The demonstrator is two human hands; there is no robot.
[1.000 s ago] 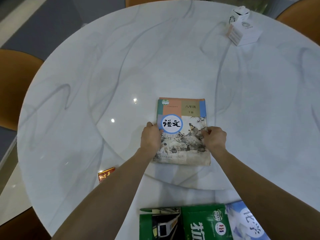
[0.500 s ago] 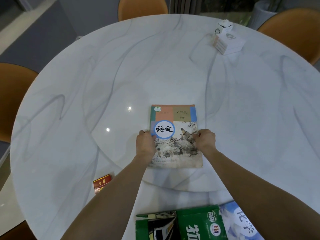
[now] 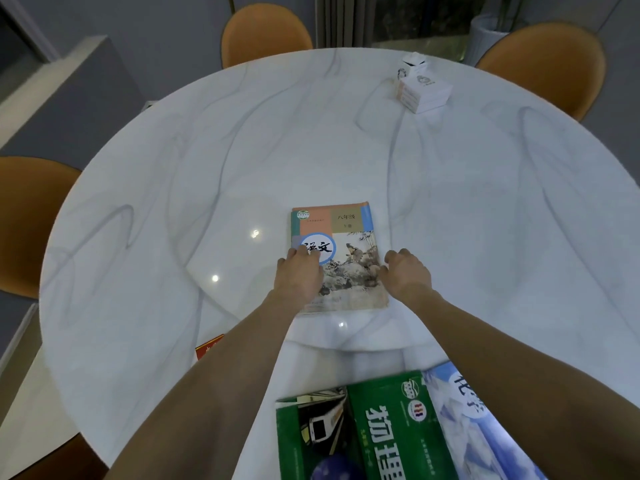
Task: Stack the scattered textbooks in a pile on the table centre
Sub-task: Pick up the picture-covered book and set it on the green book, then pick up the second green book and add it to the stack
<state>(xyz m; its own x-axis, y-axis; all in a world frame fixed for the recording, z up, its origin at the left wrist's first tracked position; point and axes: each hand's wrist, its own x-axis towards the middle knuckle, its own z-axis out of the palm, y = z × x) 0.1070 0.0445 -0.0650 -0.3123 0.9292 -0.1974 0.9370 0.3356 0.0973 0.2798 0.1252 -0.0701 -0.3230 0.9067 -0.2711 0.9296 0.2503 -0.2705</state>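
Landmark: the Chinese textbook [image 3: 337,254], lying flat and face up on the raised round centre of the white marble bench [image 3: 173,202], spine to the left, cover showing a blue-ringed white circle and an ink painting of rocks and a bird.

Far left of that textbook: an orange chair [image 3: 27,223] tucked against the bench rim. Nearer, down-left of the textbook and half hidden by the left forearm: a small red box [image 3: 207,346] lying on the bench.

Directly on the textbook's left half: the left hand [image 3: 299,277], palm down, fingers [image 3: 294,252] laid loosely forward over the white circle, grip flat rather than pinching anything.

Below the textbook, at the near rim: a green physics textbook [image 3: 381,431] with a train picture on its cover, flat on the bench; just right of it and touching or slightly overlapped, a pale blue chemistry textbook [image 3: 478,420]. Which of these two lies on top cannot be told.

Just off the Chinese textbook's right edge: the right hand [image 3: 407,273], knuckles up, fingers curled downward, fingertips right at the cover's edge; contact cannot be told, grip loose and holding nothing visible.

Far up-right of the textbook: a small stack of white boxes [image 3: 424,91] near the far rim, with another orange chair [image 3: 543,60] behind it. Straight beyond the textbook, past the far rim: a third orange chair [image 3: 266,32].
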